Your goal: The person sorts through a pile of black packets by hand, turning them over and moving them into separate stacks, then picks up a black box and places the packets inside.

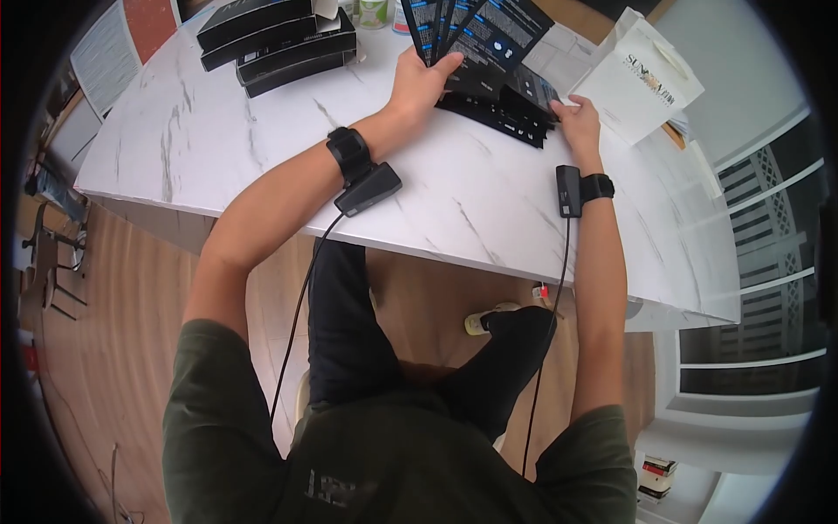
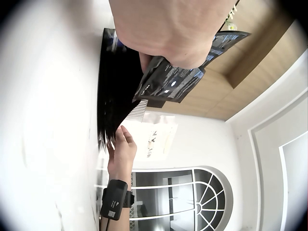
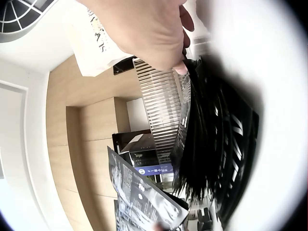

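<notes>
Several flat black packets (image 1: 502,37) with white and blue print stand fanned out in my left hand (image 1: 421,83), its thumb across their lower ends. In the right wrist view these packets (image 3: 139,190) tilt over the table. Below them a thick stack of similar black packets (image 1: 493,113) lies on the table, its edges spread in layers. My right hand (image 1: 579,124) pinches the right end of this stack at its upper layers. Seen from the right wrist, the thumb tip presses on the top packet's edge.
The white marbled table (image 1: 262,148) carries black boxes (image 1: 292,52) piled at the back left. A white paper bag (image 1: 642,79) stands right of my right hand. A clear ribbed container (image 3: 159,106) sits behind the stack. Cables (image 1: 301,301) run down from both wrist cameras.
</notes>
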Action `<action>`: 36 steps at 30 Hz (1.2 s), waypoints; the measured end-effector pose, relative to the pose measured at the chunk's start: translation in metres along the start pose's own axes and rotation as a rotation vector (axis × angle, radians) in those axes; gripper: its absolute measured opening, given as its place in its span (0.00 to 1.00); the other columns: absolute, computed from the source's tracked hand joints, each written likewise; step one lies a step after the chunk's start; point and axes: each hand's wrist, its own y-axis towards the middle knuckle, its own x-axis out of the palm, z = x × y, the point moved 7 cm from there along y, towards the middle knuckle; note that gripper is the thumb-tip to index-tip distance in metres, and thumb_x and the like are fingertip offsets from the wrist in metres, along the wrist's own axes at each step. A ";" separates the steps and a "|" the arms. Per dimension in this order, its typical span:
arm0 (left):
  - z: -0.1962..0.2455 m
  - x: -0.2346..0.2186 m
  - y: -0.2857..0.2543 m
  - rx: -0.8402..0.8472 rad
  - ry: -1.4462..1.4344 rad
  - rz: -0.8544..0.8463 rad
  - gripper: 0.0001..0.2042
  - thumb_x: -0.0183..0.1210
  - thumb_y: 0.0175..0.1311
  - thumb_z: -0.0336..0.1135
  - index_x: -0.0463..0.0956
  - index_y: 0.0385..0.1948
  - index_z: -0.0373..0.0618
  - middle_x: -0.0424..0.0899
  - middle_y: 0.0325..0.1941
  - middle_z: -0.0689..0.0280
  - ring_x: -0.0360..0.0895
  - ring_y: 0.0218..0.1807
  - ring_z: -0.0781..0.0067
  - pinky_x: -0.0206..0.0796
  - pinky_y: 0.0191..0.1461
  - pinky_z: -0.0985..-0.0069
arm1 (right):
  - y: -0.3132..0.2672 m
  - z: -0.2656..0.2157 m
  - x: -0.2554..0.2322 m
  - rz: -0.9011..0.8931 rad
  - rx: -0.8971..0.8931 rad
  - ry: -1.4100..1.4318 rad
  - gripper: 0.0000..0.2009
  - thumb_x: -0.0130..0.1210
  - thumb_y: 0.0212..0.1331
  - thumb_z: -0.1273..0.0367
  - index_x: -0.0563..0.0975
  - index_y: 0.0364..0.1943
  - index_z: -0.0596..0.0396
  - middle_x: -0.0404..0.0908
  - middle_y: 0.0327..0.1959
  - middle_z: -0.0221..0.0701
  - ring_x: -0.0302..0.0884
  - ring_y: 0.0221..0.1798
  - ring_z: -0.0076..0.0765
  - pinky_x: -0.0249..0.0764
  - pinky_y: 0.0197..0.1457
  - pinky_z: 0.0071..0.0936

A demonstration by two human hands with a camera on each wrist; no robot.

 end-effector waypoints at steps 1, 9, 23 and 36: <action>-0.004 -0.003 0.000 0.001 -0.006 0.021 0.08 0.57 0.63 0.32 0.75 0.40 0.40 0.82 0.36 0.65 0.79 0.35 0.76 0.72 0.39 0.75 | -0.002 0.003 -0.002 0.016 -0.004 -0.020 0.25 0.66 0.48 0.60 0.74 0.48 0.61 0.82 0.33 0.39 0.81 0.37 0.39 0.74 0.44 0.31; 0.003 -0.012 0.009 0.160 -0.070 0.122 0.07 0.56 0.63 0.30 0.76 0.37 0.37 0.82 0.32 0.68 0.76 0.30 0.81 0.68 0.34 0.79 | -0.009 -0.030 -0.039 0.193 0.064 0.661 0.15 0.60 0.56 0.67 0.76 0.44 0.63 0.81 0.30 0.33 0.78 0.28 0.26 0.70 0.25 0.21; -0.001 -0.010 0.009 0.140 -0.058 0.068 0.07 0.56 0.63 0.30 0.76 0.37 0.35 0.83 0.33 0.67 0.76 0.33 0.81 0.68 0.38 0.80 | -0.010 -0.068 -0.056 -0.043 -0.022 1.393 0.14 0.49 0.66 0.64 0.74 0.49 0.58 0.80 0.45 0.31 0.77 0.45 0.27 0.72 0.49 0.26; 0.007 -0.007 0.002 0.135 -0.050 0.067 0.10 0.57 0.63 0.32 0.75 0.39 0.35 0.82 0.37 0.63 0.79 0.36 0.75 0.74 0.43 0.75 | -0.007 0.015 -0.027 0.185 0.302 0.714 0.12 0.52 0.62 0.69 0.73 0.41 0.66 0.76 0.28 0.36 0.77 0.22 0.32 0.67 0.18 0.23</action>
